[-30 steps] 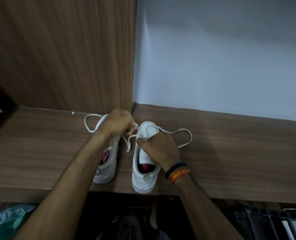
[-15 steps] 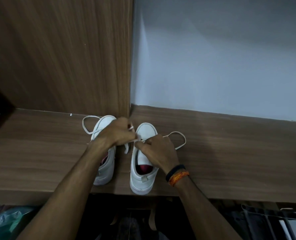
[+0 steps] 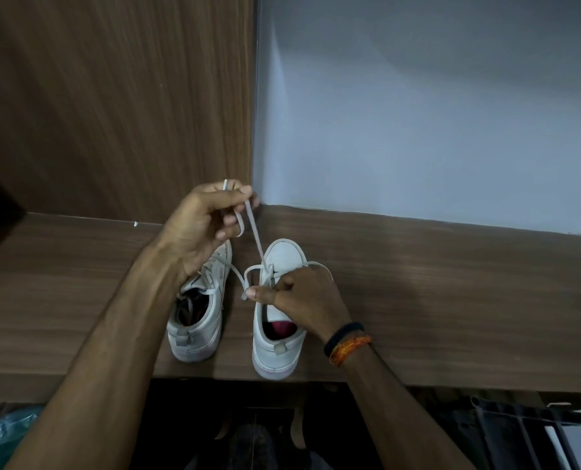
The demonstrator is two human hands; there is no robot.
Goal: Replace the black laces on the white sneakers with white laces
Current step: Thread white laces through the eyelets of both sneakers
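A white lace (image 3: 257, 239) runs taut from the front eyelets of the right sneaker (image 3: 279, 310) up to the left hand (image 3: 203, 222), whose curled fingers pinch it, its tip poking out above. The right hand (image 3: 304, 300) grips the same lace low over this shoe's tongue. The left sneaker (image 3: 202, 313) stands just beside it, both on the wooden shelf (image 3: 452, 300), toes toward the far wall.
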